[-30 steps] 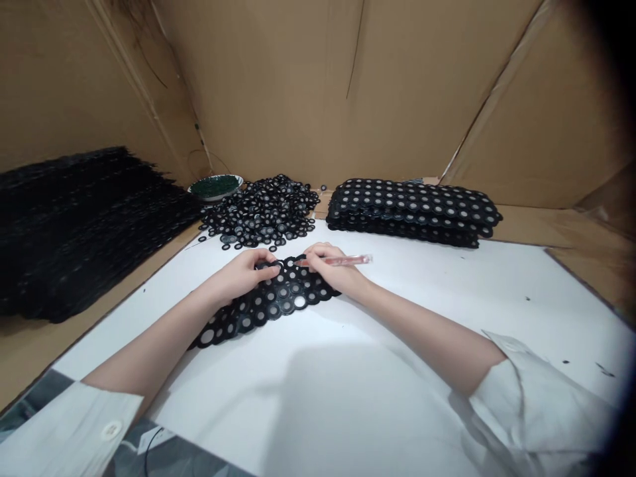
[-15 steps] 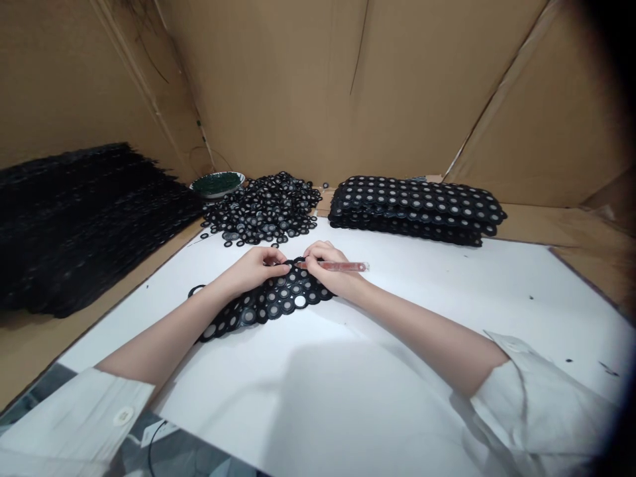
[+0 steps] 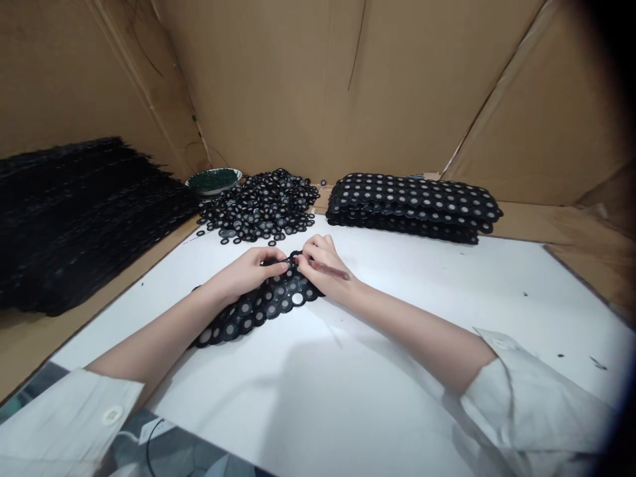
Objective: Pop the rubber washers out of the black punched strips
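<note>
1. Black sheet of rings (image 3: 258, 306) lies flat on the white board (image 3: 397, 344), near its middle, running under both hands toward the left forearm.
2. Left hand (image 3: 251, 270) rests on the sheet's far end, fingers curled and pinching at its edge; I judge it is steadying the sheet.
3. Right hand (image 3: 322, 268) is closed around a slim pink pen-like tool (image 3: 330, 270), tip aimed at the same far edge, beside the left fingertips.
4. Step in hand, as I read it: working one ring loose from the sheet with the tool.
5. Next move calls for a firm hold-down by the left hand and a precise push at a single ring.
6. Nearby: loose ring pile (image 3: 261, 209), a stack of sheets (image 3: 412, 205), a green dish (image 3: 213, 180).
</note>
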{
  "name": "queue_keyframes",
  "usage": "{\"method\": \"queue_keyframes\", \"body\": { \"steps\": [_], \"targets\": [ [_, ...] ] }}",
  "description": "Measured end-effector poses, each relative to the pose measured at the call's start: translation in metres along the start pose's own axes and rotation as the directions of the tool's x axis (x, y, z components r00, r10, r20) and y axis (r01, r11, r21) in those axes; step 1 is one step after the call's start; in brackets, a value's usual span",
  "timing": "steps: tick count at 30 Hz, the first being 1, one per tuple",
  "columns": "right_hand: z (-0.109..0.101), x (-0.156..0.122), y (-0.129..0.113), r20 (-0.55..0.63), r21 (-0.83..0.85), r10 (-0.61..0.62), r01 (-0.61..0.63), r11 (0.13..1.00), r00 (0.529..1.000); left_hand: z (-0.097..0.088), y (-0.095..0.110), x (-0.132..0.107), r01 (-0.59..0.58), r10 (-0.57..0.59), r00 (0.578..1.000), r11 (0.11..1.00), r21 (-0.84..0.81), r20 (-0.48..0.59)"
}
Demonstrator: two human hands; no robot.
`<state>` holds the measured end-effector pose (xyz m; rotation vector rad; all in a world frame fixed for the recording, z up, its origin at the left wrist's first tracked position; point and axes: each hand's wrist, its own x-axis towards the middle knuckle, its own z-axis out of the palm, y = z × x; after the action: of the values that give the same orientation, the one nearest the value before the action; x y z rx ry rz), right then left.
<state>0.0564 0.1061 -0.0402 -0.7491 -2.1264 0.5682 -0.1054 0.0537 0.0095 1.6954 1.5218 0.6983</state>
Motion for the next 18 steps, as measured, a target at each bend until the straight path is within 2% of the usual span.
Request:
{"method": "queue_keyframes", "body": {
  "steps": [4, 7, 10, 14, 18],
  "targets": [
    [-0.007, 0.003, 0.004, 0.069, 0.154, 0.213, -0.222, 0.963, 0.975, -0.011, -0.004, 0.0, 0.019, -0.027, 0.991, 0.998, 0.061, 0.134],
    [-0.012, 0.003, 0.006, 0.108, 0.299, 0.292, -0.312, 0.902, 0.95, -0.016, -0.004, -0.001, 0.089, -0.088, 0.97, 0.996, 0.005, 0.228],
    [-0.016, 0.003, 0.007, 0.144, 0.41, 0.32, -0.351, 0.842, 0.936, -0.018, -0.002, -0.003, 0.11, -0.097, 0.972, 0.993, -0.052, 0.213],
    [-0.022, 0.003, 0.008, 0.214, 0.502, 0.399, -0.451, 0.738, 0.892, -0.019, -0.002, -0.001, 0.085, -0.072, 0.985, 0.993, -0.081, 0.156],
    [-0.027, 0.003, 0.007, 0.279, 0.517, 0.401, -0.488, 0.703, 0.873, -0.021, -0.008, 0.002, 0.029, -0.014, 0.992, 0.992, -0.126, 0.124]
  ]
}}
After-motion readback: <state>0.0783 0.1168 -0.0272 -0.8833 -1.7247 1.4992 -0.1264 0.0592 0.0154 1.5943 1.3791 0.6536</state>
